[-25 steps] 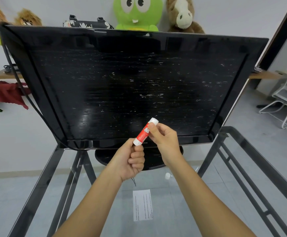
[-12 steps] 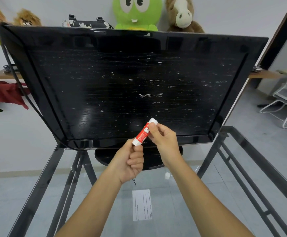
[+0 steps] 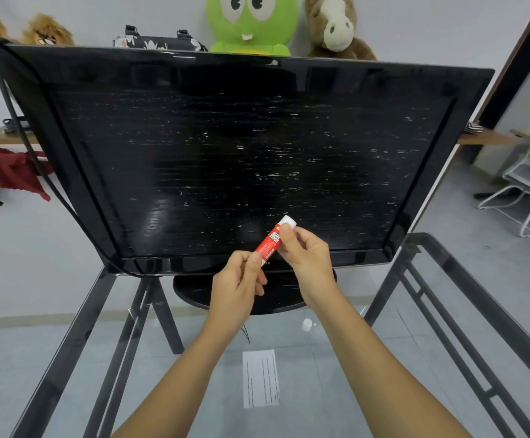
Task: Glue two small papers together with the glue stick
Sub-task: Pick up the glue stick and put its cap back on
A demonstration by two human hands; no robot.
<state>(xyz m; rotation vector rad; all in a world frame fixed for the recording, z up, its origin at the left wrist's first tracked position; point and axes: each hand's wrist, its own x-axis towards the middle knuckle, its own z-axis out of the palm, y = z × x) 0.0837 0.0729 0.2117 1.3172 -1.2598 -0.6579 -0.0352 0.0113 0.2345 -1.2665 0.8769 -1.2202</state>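
glass makes up the worktop (image 3: pixel 68 374), set in a dark metal frame, so the grey floor shows straight through it. nearest to the person, a small white paper (image 3: pixel 261 378) with faint printed lines lies flat on the glass, between the two bare forearms. a little further on, a small white cap-like piece (image 3: pixel 307 324) rests on the glass, just beside the right wrist; what it is exactly is hard to tell.

above the paper, both hands are raised off the worktop and closed on the glue stick (image 3: pixel 272 241), a red tube with white lettering and a white end pointing up and to the right. the left hand (image 3: pixel 238 286) is curled round the lower end, thumb against the tube. the right hand (image 3: pixel 304 254) pinches the upper part just under the white end, with its fingers bent.

behind the hands a big black monitor (image 3: pixel 226 159) stands on its round base, screen dark and scratched. past it, a green plush toy (image 3: pixel 251 23) and a brown plush horse (image 3: pixel 333 26) sit against the wall.
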